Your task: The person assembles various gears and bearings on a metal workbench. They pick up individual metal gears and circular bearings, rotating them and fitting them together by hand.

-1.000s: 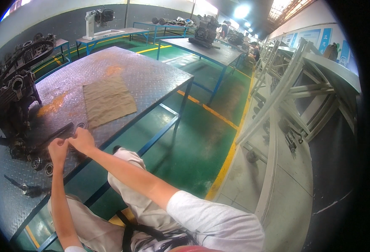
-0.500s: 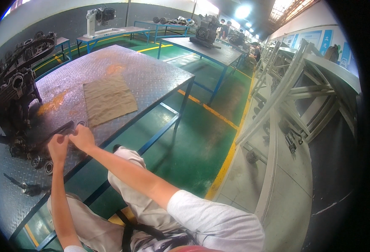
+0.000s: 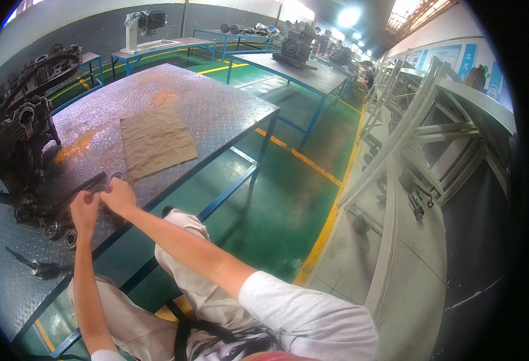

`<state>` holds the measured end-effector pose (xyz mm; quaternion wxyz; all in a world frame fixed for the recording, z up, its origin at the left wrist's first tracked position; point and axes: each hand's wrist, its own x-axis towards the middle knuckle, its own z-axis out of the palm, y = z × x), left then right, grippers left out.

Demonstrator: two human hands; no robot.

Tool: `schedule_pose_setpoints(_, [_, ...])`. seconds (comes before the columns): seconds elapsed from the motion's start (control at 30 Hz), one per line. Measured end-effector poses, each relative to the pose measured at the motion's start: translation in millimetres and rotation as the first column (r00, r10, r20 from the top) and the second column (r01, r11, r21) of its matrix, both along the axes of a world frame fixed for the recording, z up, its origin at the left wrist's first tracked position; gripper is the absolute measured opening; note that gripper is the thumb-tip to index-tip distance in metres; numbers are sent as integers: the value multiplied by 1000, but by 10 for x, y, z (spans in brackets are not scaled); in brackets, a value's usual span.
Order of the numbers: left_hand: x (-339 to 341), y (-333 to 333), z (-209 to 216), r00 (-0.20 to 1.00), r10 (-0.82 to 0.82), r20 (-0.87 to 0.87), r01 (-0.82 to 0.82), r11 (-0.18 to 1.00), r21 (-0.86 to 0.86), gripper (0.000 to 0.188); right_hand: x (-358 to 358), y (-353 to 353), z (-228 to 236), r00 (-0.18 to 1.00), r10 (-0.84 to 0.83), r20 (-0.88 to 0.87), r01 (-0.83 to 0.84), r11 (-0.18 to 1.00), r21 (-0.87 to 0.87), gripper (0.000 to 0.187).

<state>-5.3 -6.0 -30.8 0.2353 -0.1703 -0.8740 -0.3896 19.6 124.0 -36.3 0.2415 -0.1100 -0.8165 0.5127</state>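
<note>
My left hand point(image 3: 85, 212) and my right hand point(image 3: 119, 198) meet above the near edge of a steel table, fingers closed and thumbs close together. Whatever they grip is hidden or too small to name. Just beyond them lies a dark elongated metal part point(image 3: 88, 184), and a ring-shaped part point(image 3: 118, 177) sits by my right knuckles. Left of my left hand are a round gear-like part point(image 3: 52, 230) and a second toothed ring point(image 3: 70, 239). A shaft with a gear-like head point(image 3: 38, 266) rests nearer the table's left front.
A dark engine assembly point(image 3: 23, 129) stands on the table's left side. A brown cloth point(image 3: 159, 143) lies flat on the tread-plate tabletop point(image 3: 216, 108). Another table point(image 3: 327, 79) carries an engine point(image 3: 296, 43) farther off. Grey metal frames point(image 3: 421, 120) line the right. People are in the distance.
Both hands stay together in nearly the same place and pose. The view has shifted very slightly; nothing else visibly moves.
</note>
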Motion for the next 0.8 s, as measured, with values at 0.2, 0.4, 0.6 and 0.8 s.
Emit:
schedule_pose_setpoints(0.2, [45,23,54,999,24,30,-24,1000,-4,27,-26,2,-20,1000,16,-17,-16,1000,-12,33])
schedule_pose_setpoints(0.4, [-23,54,0,993,100,59,-99,995,-23,32,-27,12,-22,1000,20,-7,-20,1000,-23,31])
schedule_pose_setpoints(0.6, [-149,2,-59,986,92,139,-93,996,-4,37,-21,13,-23,1000,25,-12,-26,999,-37,32])
schedule_pose_setpoints(0.8, [-357,-76,-182,980,121,160,-118,993,-31,38,-75,-44,-14,999,29,32,-27,998,-59,35])
